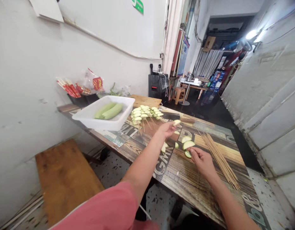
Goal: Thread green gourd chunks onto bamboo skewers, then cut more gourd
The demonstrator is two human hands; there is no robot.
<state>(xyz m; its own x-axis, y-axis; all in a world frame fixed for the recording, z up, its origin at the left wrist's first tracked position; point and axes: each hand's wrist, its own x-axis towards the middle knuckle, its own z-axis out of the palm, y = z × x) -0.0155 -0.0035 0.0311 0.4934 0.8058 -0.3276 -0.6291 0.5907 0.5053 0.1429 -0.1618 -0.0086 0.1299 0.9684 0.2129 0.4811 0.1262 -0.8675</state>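
My left hand reaches over the table and pinches a pale green-edged zucchini slice. My right hand is closed, thumb against fingers, at the lower edge of a half-round zucchini slice. Whatever it grips is mostly hidden by the fingers. Another slice lies just beyond, and a smaller one sits by the fingertips. Loose pieces lie below my left wrist. Farther off, skewered zucchini slices are heaped with their sticks pointing toward me. A bundle of bamboo skewers lies right of my right hand.
A white plastic tub with two whole zucchinis stands at the table's left. Behind the heap are a wooden board and a knife. Black containers hold packaged chopsticks. A wooden bench is at lower left.
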